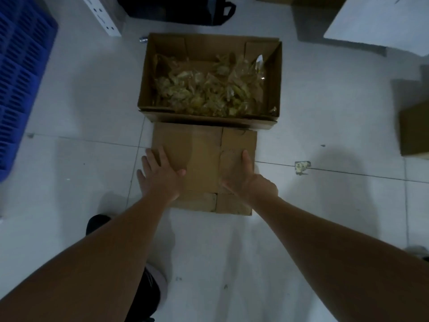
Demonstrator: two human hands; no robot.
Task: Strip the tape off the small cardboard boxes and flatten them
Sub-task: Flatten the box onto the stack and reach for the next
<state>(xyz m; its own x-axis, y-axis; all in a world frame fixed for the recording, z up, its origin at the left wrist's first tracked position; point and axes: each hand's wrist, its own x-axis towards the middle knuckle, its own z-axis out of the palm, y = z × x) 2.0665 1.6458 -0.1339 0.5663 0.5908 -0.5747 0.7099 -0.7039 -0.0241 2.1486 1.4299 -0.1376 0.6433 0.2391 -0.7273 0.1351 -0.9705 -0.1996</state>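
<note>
The flat box (204,163) lies on the floor (88,108) directly under both hands, its long axis running away from the person toward the open carton (148,73) of crumpled tape (206,89), whose near wall touches its far edge. The left hand (160,173) is spread, fingers straight, palm down on the near left part, with the outer fingers spilling over the box's left edge onto the floor. The right hand (246,180) rests on the right panel near its edge, fingers straight and pointing forward (whether the palm bears down fully I cannot tell). Both are equally near, arms stretched out and converging. The box looks already flattened, so the next move, I judge, is pressing the creases or lifting it aside; another box (415,129) waits well off to the right.
</note>
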